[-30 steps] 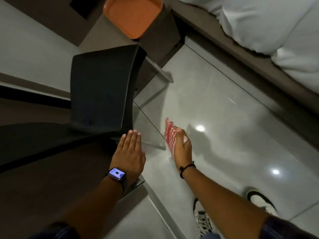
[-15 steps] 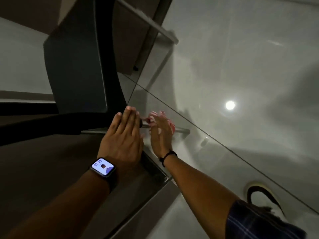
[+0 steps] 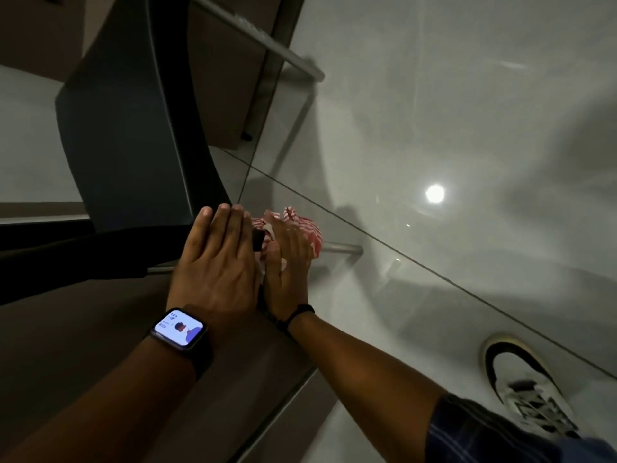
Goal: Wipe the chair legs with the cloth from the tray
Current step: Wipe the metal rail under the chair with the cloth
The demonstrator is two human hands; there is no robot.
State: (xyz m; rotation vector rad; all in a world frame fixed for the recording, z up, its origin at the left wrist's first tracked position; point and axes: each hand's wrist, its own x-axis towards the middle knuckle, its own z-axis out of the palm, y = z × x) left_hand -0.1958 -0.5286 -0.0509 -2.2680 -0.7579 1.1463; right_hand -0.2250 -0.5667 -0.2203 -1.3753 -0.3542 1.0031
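Note:
A dark chair [image 3: 133, 138] stands at the left, seen from above, with grey metal legs. One leg bar [image 3: 344, 249] runs along the floor to the right of my hands; another bar [image 3: 267, 41] shows at the top. My right hand [image 3: 288, 262] holds the red and white striped cloth [image 3: 307, 230] wrapped around the near leg bar. My left hand [image 3: 217, 262], with a smartwatch on the wrist, lies flat with fingers together on the chair's edge, touching my right hand. The tray is out of view.
A glossy grey tiled floor [image 3: 467, 111] spreads to the right with a lamp reflection. My white and black shoe [image 3: 524, 385] stands at the lower right. A brown surface [image 3: 83, 329] fills the lower left, and a dark furniture leg [image 3: 263, 95] rises behind the chair.
My view has dropped closer to the chair, and the orange tray and bed have left the frame. My right hand carried the cloth left onto the near leg bar, beside my left hand.

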